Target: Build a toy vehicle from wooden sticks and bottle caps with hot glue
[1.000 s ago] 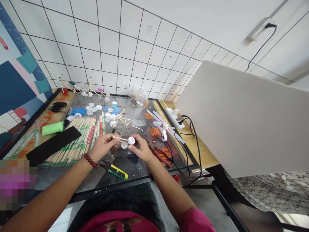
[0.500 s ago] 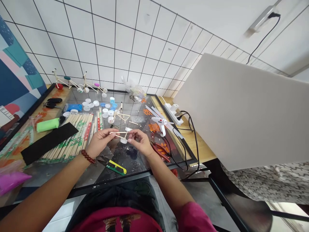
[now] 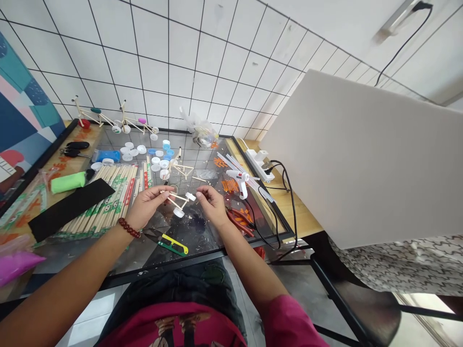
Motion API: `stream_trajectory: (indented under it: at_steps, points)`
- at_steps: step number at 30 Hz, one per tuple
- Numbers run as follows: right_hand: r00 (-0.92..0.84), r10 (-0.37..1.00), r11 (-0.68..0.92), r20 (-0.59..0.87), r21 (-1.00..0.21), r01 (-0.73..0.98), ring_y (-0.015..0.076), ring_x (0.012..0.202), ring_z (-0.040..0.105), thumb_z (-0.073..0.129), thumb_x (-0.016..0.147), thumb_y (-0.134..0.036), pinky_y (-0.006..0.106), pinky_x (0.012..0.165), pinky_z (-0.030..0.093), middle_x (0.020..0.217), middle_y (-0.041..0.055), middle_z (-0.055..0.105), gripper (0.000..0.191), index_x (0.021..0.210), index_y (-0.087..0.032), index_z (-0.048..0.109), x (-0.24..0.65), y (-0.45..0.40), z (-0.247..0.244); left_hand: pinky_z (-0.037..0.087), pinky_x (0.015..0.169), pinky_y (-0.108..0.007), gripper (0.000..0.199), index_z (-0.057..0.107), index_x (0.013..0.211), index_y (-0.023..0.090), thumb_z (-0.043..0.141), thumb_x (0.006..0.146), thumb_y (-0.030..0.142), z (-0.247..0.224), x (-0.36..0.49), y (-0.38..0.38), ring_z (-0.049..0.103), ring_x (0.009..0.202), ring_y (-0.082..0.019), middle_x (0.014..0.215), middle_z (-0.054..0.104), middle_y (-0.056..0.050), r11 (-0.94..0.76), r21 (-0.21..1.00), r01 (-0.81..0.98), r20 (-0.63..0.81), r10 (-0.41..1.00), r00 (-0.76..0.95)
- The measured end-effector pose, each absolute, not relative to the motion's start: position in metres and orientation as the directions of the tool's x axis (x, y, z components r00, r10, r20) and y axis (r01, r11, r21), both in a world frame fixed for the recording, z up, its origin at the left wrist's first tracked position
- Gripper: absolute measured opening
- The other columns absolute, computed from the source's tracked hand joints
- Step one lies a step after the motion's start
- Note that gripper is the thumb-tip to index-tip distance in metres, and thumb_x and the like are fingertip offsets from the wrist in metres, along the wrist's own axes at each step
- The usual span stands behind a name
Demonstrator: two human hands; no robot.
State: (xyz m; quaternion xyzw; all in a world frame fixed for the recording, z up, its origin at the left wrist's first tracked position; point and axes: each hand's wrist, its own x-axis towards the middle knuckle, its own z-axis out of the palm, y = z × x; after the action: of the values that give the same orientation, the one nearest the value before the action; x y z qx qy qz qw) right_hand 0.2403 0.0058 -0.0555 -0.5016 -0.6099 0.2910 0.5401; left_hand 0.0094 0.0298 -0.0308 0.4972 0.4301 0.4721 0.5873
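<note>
A frame (image 3: 177,196) of slim, pale wooden sticks is held over the near middle of the table (image 3: 202,253), with two round white caps (image 3: 178,212) at its right end. The left hand (image 3: 146,205) pinches the other end between thumb and fingers, which cover the stick tips. The right hand (image 3: 212,205) has its thumb and forefinger drawn together just beside the upper cap; whether they touch it or grip something thin, I cannot tell.

Beyond stand a second stick frame (image 3: 185,169) and smooth loose caps (image 3: 155,167), white and blue. To the left lie straight chopsticks (image 3: 104,200) in glossy printed wrappers, partly covered by a flat black strip (image 3: 70,209). The red-handled pliers (image 3: 240,221) are partly hidden by the right hand. A crumpled clear bag (image 3: 202,132) holds contents seemingly too jumbled to name; a purple packet (image 3: 20,265) is cut off at the left edge.
</note>
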Motion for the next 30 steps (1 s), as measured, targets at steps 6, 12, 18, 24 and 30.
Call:
stream_trajectory:
  at_steps: [6, 12, 18, 24, 30]
  points:
    - [0.039, 0.915, 0.364, 0.402, -0.861, 0.356, 0.0159, 0.071, 0.062, 0.065, 0.093, -0.048, 0.029, 0.069, 0.051, 0.085, 0.0034, 0.073, 0.028, 0.094, -0.021, 0.073, 0.239, 0.002, -0.049, 0.058, 0.067, -0.031, 0.056, 0.082, 0.104, 0.018, 0.088, 0.067, 0.059, -0.027, 0.009, 0.028, 0.070, 0.070, -0.019, 0.078, 0.078, -0.007, 0.069, 0.995, -0.072, -0.053, 0.978, 0.203]
    - [-0.075, 0.904, 0.415, 0.421, -0.824, 0.386, 0.0163, 0.072, 0.062, 0.063, 0.096, -0.051, 0.029, 0.070, 0.051, 0.080, 0.0035, 0.072, 0.033, 0.086, -0.021, 0.074, 0.237, -0.002, -0.043, 0.058, 0.062, -0.032, 0.060, 0.079, 0.108, 0.018, 0.087, 0.066, 0.059, -0.020, 0.013, 0.024, 0.071, 0.066, -0.021, 0.074, 0.077, -0.005, 0.047, 0.999, -0.005, -0.045, 0.976, 0.212]
    - [-0.237, 0.871, 0.489, 0.430, -0.801, 0.345, 0.0168, 0.074, 0.063, 0.064, 0.097, -0.056, 0.029, 0.071, 0.051, 0.080, 0.0038, 0.071, 0.038, 0.090, -0.020, 0.074, 0.233, -0.008, -0.039, 0.056, 0.066, -0.029, 0.063, 0.074, 0.114, 0.016, 0.089, 0.065, 0.052, -0.020, 0.015, 0.022, 0.069, 0.068, -0.018, 0.071, 0.074, -0.001, -0.001, 1.000, 0.009, -0.002, 0.959, 0.282]
    - [-0.308, 0.873, 0.464, 0.377, -0.836, 0.291, 0.0185, 0.078, 0.066, 0.058, 0.100, -0.060, 0.032, 0.076, 0.052, 0.084, 0.0046, 0.073, 0.044, 0.090, -0.021, 0.074, 0.231, -0.008, -0.036, 0.056, 0.068, -0.029, 0.062, 0.074, 0.115, 0.018, 0.091, 0.064, 0.048, -0.023, 0.017, 0.020, 0.069, 0.069, -0.017, 0.077, 0.076, -0.002, -0.006, 1.000, -0.021, 0.012, 0.958, 0.288]
    - [-0.356, 0.878, 0.430, 0.320, -0.853, 0.295, 0.0195, 0.079, 0.067, 0.048, 0.102, -0.067, 0.033, 0.078, 0.054, 0.084, 0.0048, 0.073, 0.055, 0.089, -0.021, 0.076, 0.232, -0.007, -0.035, 0.060, 0.076, -0.034, 0.055, 0.077, 0.107, 0.018, 0.093, 0.063, 0.048, -0.024, 0.017, 0.020, 0.073, 0.079, -0.022, 0.087, 0.079, -0.006, 0.022, 0.999, -0.045, -0.009, 0.957, 0.289]
